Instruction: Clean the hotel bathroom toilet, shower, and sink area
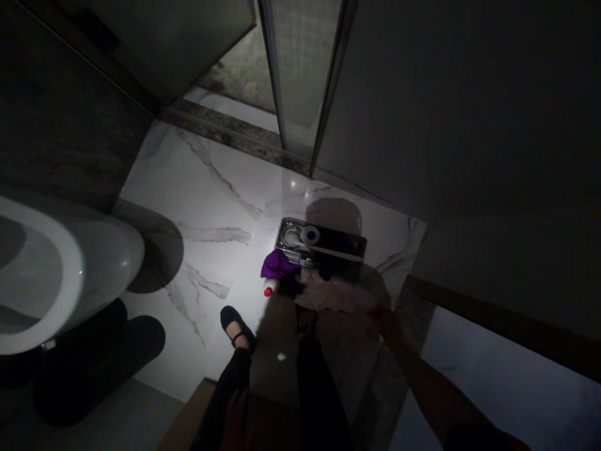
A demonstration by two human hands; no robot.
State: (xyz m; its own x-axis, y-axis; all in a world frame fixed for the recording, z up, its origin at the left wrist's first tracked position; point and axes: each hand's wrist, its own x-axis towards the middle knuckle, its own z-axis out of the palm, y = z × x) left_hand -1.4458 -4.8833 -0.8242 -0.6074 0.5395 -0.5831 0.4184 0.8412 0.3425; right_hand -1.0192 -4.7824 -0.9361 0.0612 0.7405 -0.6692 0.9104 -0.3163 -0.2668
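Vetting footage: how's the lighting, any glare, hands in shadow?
Head view: dim overall, tiled floor brightest left of centre, with small glare spots; same view: right hand in deep shadow, grip unreadable; left hand dark and indistinct near the bottom edge.

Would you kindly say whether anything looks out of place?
The purple cloth looks untidy, crumpled by the tray and bottle. I see no clear spill or damage, though much is dark.
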